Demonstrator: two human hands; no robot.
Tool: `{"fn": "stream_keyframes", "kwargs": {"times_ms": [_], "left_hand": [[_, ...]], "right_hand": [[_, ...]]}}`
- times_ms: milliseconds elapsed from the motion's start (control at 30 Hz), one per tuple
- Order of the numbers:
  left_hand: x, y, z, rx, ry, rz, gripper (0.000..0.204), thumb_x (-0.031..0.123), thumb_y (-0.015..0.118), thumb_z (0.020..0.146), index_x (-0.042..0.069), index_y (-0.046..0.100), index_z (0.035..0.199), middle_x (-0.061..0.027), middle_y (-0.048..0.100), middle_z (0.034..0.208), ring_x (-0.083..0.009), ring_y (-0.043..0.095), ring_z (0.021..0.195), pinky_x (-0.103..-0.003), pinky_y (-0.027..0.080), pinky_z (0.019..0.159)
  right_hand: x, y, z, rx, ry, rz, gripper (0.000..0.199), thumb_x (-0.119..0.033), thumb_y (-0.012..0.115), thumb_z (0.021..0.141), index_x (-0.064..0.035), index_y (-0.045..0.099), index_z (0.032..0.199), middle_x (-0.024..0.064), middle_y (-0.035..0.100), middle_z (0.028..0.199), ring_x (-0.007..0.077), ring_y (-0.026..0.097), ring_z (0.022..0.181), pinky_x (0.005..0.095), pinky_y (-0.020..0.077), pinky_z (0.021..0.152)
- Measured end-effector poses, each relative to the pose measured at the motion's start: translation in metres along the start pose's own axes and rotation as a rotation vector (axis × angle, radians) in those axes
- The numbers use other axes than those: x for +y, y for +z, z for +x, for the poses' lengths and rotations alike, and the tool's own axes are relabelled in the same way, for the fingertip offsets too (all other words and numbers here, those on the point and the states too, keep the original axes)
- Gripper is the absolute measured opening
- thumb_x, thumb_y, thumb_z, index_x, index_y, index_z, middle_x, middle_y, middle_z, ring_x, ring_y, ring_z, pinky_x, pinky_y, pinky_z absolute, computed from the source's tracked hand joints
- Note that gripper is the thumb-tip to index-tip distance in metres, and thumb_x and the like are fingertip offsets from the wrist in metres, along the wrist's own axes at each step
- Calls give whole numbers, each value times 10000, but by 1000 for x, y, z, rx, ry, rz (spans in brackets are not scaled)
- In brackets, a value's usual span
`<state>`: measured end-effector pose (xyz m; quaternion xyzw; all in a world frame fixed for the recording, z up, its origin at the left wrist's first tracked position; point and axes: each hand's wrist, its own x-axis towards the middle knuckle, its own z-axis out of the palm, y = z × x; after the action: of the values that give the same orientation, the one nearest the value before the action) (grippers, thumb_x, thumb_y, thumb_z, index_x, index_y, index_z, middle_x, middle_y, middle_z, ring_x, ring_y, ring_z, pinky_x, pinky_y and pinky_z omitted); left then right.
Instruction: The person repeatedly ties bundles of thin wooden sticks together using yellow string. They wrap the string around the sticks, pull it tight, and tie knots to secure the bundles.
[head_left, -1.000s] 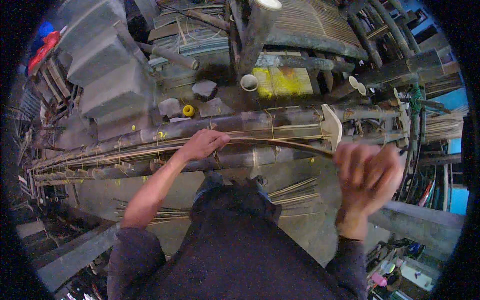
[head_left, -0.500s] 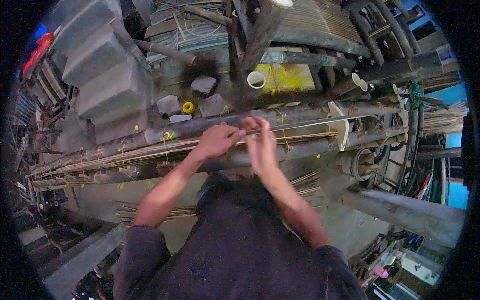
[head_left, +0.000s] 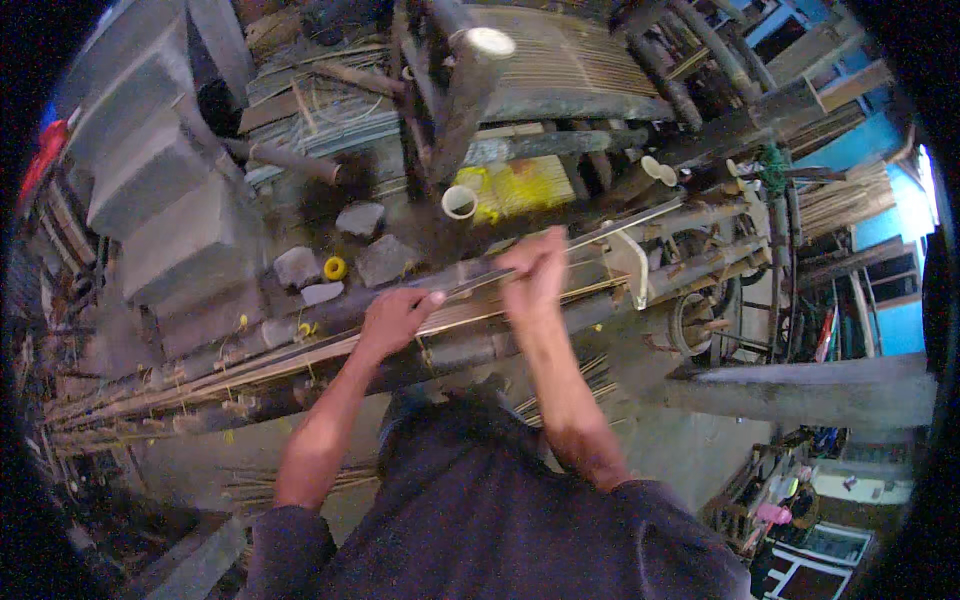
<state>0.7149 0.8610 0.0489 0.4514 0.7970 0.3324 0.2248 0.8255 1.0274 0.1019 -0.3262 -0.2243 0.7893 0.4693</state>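
Head view, looking down on a bamboo-work rig. Long bamboo poles [head_left: 250, 345] lie side by side across the frame, long axis running from 8 o'clock up to 2 o'clock, w/ thin bamboo strips [head_left: 470, 318] laid along them on the same line.

Left hand [head_left: 398, 318] sits palm-down on the poles, fingers curled over the top, thumb tip touching a thin dark sliver [head_left: 470, 283] that lies on the pole. Hand is half closed, pressing rather than gripping, as far as I can tell.

Right hand [head_left: 535, 272] is just beside it at 2 o'clock, raised a bit, fingers pinched narrow on the far end of that same sliver; blurred, so exact grip can't be read. The sliver's long axis follows the poles, running from the left thumb toward 2 o'clock, and past the right hand a pale strip [head_left: 625, 222] carries on toward the same side.

Key relation: the sliver lies between both hands, the right one on it, the left one at its near end.

Around: yellow tape roll [head_left: 335, 268] and grey stone blocks [head_left: 372, 258] at 11 o'clock of the left hand, white cup [head_left: 459, 202] and yellow patch [head_left: 520, 188] at 12, curved white piece [head_left: 632, 262] near the right hand at 3, wheel [head_left: 695, 325] further out.
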Motion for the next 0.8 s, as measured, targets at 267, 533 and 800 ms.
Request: {"fn": "stream_keyframes", "kwargs": {"times_ms": [267, 533, 800], "left_hand": [[-3, 0, 6, -193, -114, 9, 576, 601, 411, 909, 90, 677, 903, -175, 638, 767, -383, 617, 792, -485, 461, 705], [4, -2, 12, -297, -139, 83, 544, 582, 423, 915, 116, 688, 1009, -181, 664, 851, -386, 626, 854, -472, 477, 752], [4, 16, 10, -192, -88, 127, 494, 538, 418, 934, 141, 682, 1062, -172, 672, 939, -395, 624, 893, -486, 489, 771]], "right_hand": [[-95, -13, 46, -281, -187, -137, 438, -427, 387, 1002, -161, 303, 665, -36, 185, 579, 108, 170, 485, 287, 203, 467], [-135, 2, 66, -68, -442, -283, 451, -455, 396, 995, -157, 312, 667, -38, 189, 573, 112, 150, 474, 276, 162, 434], [-157, 3, 75, -203, -537, -414, 479, -423, 395, 1003, -122, 322, 639, -19, 307, 556, 97, 320, 424, 269, 263, 381]]}}
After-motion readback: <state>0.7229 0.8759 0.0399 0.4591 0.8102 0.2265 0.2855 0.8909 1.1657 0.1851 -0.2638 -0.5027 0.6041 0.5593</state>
